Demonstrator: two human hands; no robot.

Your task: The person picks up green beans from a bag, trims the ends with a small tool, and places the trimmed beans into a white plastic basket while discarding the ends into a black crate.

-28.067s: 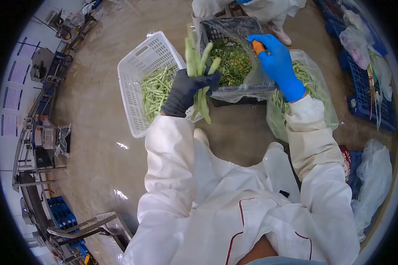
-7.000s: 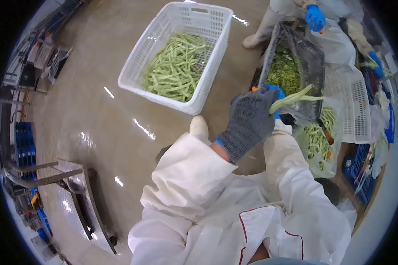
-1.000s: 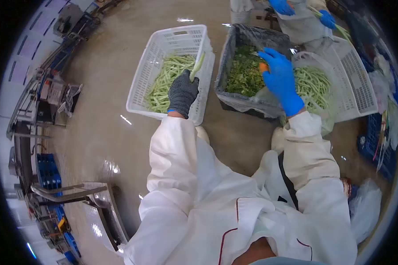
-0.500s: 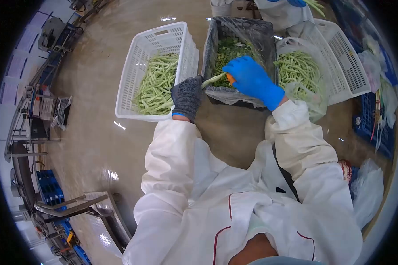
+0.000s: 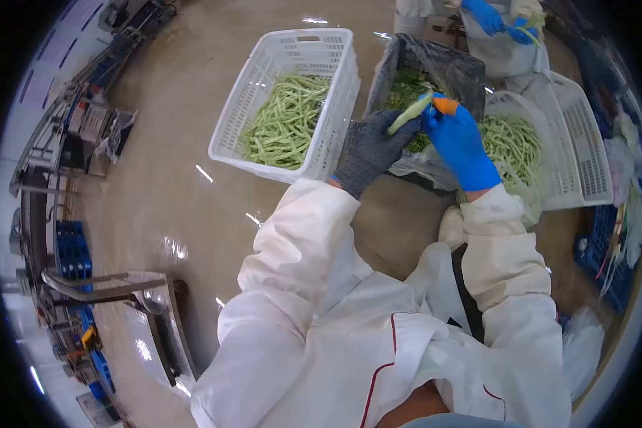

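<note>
The white basket point(image 5: 335, 53) of beans sits at left. My left hand point(image 5: 369, 148) has its grip closed round a green bean point(image 5: 409, 114) over the dark crate point(image 5: 446, 60); my right hand point(image 5: 460, 139) pinches an orange-handled knife point(image 5: 446, 105) at its tip.

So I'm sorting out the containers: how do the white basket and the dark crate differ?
The white basket is bare plastic holding whole green beans; the dark crate is lined with clear plastic and holds chopped green trimmings. Both sit on the floor, side by side.

White perforated plastic basket point(image 5: 333, 85), glossy wet floor point(image 5: 171, 178), knit glove point(image 5: 369, 150)
</note>
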